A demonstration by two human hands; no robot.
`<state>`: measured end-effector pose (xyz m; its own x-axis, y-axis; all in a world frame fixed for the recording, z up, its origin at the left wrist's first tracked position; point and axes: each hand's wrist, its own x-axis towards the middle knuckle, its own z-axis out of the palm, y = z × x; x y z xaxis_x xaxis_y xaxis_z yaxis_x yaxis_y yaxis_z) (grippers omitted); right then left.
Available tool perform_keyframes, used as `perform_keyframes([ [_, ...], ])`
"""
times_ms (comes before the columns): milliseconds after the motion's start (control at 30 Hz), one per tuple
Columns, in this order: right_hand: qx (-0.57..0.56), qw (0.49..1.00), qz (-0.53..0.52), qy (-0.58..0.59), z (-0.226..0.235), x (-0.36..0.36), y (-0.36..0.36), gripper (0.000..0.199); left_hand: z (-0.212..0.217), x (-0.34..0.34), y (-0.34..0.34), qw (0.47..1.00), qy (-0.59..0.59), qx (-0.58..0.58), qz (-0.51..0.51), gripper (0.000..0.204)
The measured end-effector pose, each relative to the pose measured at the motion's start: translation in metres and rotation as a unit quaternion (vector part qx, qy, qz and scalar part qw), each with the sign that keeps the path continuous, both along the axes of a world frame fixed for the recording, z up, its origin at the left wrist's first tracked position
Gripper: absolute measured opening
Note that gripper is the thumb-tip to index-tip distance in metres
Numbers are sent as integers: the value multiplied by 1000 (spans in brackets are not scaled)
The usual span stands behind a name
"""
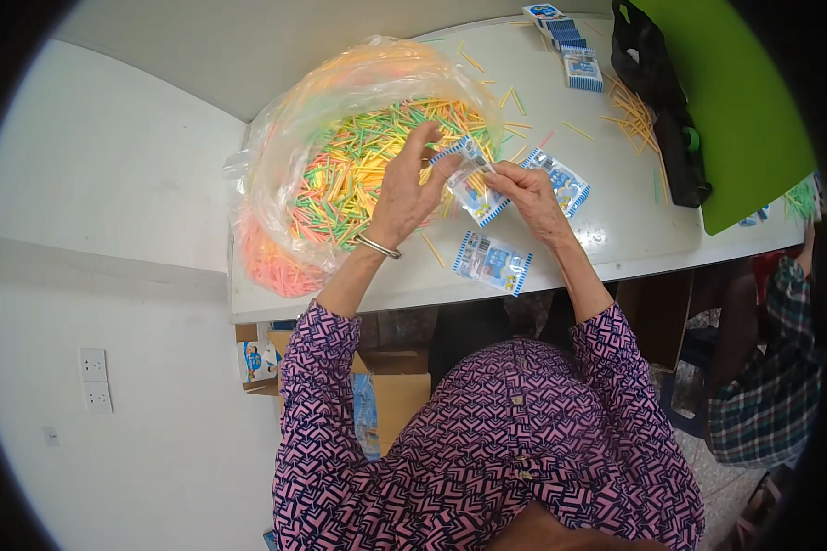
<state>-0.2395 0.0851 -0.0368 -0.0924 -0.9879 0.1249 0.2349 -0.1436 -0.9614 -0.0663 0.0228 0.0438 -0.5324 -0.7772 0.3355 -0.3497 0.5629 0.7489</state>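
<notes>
My right hand (531, 195) pinches a small clear packet (480, 191) with blue-and-white striped ends, and some coloured sticks show through its film. My left hand (408, 184), a metal bangle at its wrist, is beside the packet's upper left edge. Its fingers are apart and its thumb is by the packet; whether it touches is hard to tell. Behind that hand, a large clear plastic bag (280, 174) gapes around a heap of thin pink, yellow, green and orange sticks (354, 151). Two similar packets lie close by, one packet (494, 264) nearer me and another packet (568, 179) under my right hand's far side.
Stacked packets (583, 69) lie at the table's far side. Loose orange sticks (632, 118) lie beside a black object (680, 156) along a green divider (753, 110). Right of it sits another person in a checked sleeve (767, 404). Below the table stands a cardboard box (400, 404).
</notes>
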Motion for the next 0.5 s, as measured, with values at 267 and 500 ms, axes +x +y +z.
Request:
perform_keyframes([
  [267,-6,998,39,-49,13,9,8,26,-15,11,-15,992,9,87,-86,21],
  [500,95,985,139,35,12,-4,9,28,-5,0,-7,964,19,241,-114,33],
])
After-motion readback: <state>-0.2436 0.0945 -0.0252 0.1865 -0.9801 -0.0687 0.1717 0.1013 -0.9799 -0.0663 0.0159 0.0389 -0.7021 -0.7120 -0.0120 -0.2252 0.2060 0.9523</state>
